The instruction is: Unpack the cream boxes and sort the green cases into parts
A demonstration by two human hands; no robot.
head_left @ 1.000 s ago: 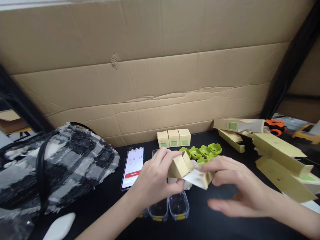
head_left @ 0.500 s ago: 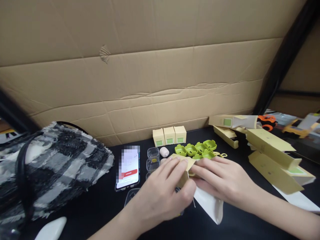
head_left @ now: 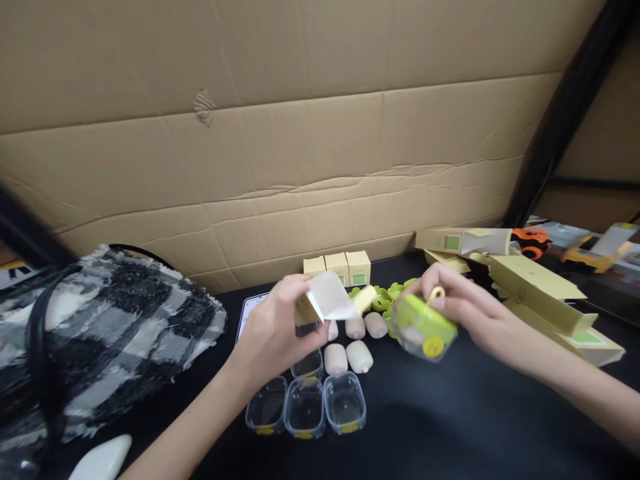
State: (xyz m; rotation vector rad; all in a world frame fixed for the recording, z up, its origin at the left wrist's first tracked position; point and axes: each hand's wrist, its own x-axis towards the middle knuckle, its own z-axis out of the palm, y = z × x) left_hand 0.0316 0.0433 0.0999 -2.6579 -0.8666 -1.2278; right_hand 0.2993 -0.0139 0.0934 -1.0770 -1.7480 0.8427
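My left hand (head_left: 273, 330) grips a small cream box (head_left: 332, 297), its flap open and white inside facing right. Pinched in the fingers of my right hand (head_left: 463, 297) is a clear container (head_left: 420, 330) with a green lid, a yellow sticker and a yellow loop; something pale shows inside. Between and below the hands lie several pale rounded pieces (head_left: 360, 357). Several open clear cups (head_left: 305, 408) with yellow stickers stand nearer me. Green flower-shaped lids (head_left: 382, 298) are partly hidden behind my right hand.
Small closed cream boxes (head_left: 359, 268) line the cardboard wall (head_left: 300, 147). Opened cream packaging (head_left: 537, 287) is heaped at right, near an orange toy (head_left: 534, 243). A black-and-white plaid bag (head_left: 125, 333) sits at left. My left hand partly covers a phone (head_left: 249, 308).
My hands, together at the box before, have moved apart. The green-lidded container is now out in my right hand, and the box stays in my left. More cups and pale pieces are uncovered.
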